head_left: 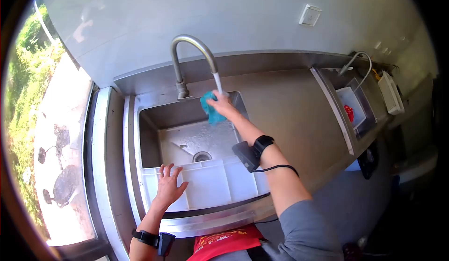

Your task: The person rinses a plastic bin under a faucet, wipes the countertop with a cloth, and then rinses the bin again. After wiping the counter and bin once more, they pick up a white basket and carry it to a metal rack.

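My right hand grips a teal cloth under the water running from the curved faucet. The cloth hangs down over the back right part of the steel sink. My left hand, its fingers spread, rests at the upper edge of a white plastic panel with raised ribs. This panel lies across the front part of the sink. Just behind the panel the round drain shows in the wet sink bottom.
A steel counter extends right of the sink. At the far right, a second basin holds a white container with a red item inside. A window is on the left. A socket sits on the wall.
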The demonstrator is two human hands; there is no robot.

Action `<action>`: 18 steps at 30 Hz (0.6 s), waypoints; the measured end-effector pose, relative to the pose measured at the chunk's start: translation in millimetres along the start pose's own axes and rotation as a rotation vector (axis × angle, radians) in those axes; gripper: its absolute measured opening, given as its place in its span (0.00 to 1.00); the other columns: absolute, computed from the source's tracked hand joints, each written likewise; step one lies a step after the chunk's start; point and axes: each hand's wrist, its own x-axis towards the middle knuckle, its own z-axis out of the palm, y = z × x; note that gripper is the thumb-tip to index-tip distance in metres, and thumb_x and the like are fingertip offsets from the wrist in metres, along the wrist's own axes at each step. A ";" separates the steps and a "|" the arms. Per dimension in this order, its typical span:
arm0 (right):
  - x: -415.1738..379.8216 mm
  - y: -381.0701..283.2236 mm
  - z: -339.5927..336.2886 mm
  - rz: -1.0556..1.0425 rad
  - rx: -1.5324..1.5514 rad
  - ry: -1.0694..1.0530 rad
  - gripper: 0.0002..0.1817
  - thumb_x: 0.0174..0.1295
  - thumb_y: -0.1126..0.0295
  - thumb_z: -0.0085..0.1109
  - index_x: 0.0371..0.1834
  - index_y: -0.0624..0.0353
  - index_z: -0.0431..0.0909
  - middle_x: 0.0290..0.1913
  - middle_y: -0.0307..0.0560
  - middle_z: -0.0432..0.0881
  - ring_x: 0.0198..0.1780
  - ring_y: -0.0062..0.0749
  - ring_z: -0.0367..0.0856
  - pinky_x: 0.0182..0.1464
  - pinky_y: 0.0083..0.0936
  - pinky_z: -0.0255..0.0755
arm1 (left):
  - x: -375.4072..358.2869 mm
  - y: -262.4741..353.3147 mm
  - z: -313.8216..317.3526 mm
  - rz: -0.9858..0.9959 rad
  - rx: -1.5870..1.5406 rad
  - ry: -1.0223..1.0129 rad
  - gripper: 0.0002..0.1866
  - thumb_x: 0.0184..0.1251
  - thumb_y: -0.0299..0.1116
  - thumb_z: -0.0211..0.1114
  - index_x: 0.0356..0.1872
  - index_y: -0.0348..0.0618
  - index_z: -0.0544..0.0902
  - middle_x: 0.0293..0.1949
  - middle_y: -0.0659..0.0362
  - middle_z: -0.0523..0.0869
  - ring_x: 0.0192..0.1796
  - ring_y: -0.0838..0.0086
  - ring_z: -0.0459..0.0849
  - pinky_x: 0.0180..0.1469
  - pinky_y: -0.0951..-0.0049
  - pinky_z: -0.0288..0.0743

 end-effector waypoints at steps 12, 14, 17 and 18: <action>-18.5 26.4 -20.9 0.223 0.835 0.160 0.12 0.44 0.75 0.57 0.33 0.60 0.70 0.29 0.42 0.73 0.31 0.27 0.74 0.32 0.24 0.69 | 6.7 2.0 -5.2 -0.053 0.051 0.037 0.22 0.52 0.41 0.66 0.50 0.47 0.75 0.57 0.51 0.71 0.63 0.52 0.63 0.59 0.45 0.60; -11.6 37.8 -20.3 0.199 0.646 0.154 0.13 0.44 0.74 0.59 0.35 0.59 0.69 0.29 0.41 0.73 0.30 0.26 0.73 0.31 0.24 0.68 | 12.9 6.3 -5.0 -0.029 0.136 0.062 0.23 0.54 0.43 0.65 0.50 0.48 0.74 0.57 0.52 0.71 0.63 0.54 0.64 0.60 0.45 0.56; -13.1 35.1 -15.3 0.156 0.736 0.238 0.13 0.47 0.73 0.62 0.34 0.60 0.69 0.29 0.41 0.73 0.30 0.26 0.73 0.33 0.25 0.68 | 25.7 5.8 7.8 0.043 0.151 0.115 0.26 0.53 0.43 0.65 0.54 0.48 0.72 0.58 0.52 0.70 0.63 0.57 0.65 0.59 0.47 0.58; -17.8 29.5 -16.3 0.100 0.623 0.164 0.12 0.49 0.72 0.62 0.34 0.61 0.69 0.30 0.42 0.73 0.32 0.26 0.73 0.35 0.25 0.69 | 30.3 5.6 11.0 0.096 0.194 0.134 0.29 0.53 0.45 0.64 0.57 0.50 0.70 0.55 0.52 0.74 0.60 0.59 0.70 0.58 0.51 0.60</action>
